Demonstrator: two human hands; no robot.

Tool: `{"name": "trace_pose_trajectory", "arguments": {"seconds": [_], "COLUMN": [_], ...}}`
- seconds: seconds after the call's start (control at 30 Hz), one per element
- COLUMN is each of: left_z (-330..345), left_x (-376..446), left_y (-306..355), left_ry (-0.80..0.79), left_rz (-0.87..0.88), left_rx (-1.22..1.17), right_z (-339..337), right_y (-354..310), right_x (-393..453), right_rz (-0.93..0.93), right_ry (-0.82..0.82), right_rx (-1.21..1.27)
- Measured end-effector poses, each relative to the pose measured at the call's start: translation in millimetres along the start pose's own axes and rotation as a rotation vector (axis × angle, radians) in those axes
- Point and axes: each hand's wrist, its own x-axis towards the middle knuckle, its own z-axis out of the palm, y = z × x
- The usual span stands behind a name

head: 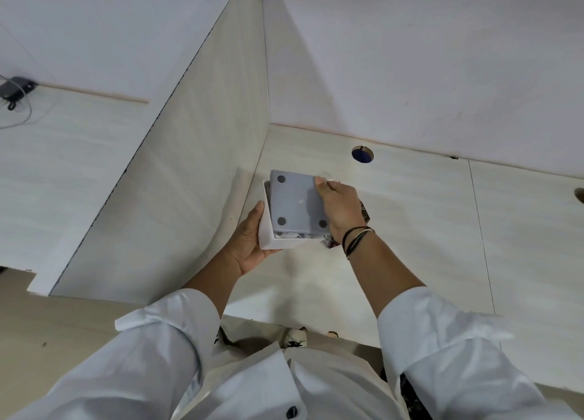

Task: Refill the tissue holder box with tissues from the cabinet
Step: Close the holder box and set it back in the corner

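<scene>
A white square tissue holder box (268, 230) is held upside down above the desk corner. My left hand (248, 244) cups its left side and near corner. A grey base plate (295, 205) with round dark feet lies tilted over the box's open bottom. My right hand (339, 209) grips the plate's right edge, thumb on top. A strip of white tissue pack (289, 235) shows inside the box below the plate's near edge. A bit of clear plastic wrap (325, 175) peeks out beyond my right fingers.
The pale wood desk (426, 230) runs right, with a round cable hole (362, 154) behind the box. A tall side panel (189, 173) stands close on the left. A black device with wires (14, 89) lies on the far left surface.
</scene>
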Motion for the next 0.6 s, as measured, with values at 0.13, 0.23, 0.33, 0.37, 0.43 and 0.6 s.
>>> {"name": "trace_pose_trajectory", "arguments": {"seconds": [0.13,0.23,0.33,0.37,0.43,0.6], "left_z": [-8,-11,-11,-9,-7,-5], "left_x": [-2,-4,-4,-5,-4,-6], "left_y": [0,-1,-2,-1,0,5], "left_ry": [0.015,-0.002,0.004,0.010,0.021,0.053], "left_rz": [-0.006,-0.025,-0.030,-0.025,-0.009,-0.001], "left_rx": [0.019,-0.003,-0.027,-0.032,-0.028,-0.092], "right_z": [5,6,11,13,18,23], "right_y": [11,16,17,17,20,31], "right_x": [-2,-1,-5,-7,-10,-14], "right_rz": [-0.023,-0.010,-0.030,-0.047,-0.087,-0.064], "right_ry": [-0.046,-0.061,-0.102,-0.125,-0.162,-0.296], "right_rx": [-0.128,-0.109,-0.130,-0.153,-0.232,-0.086]}}
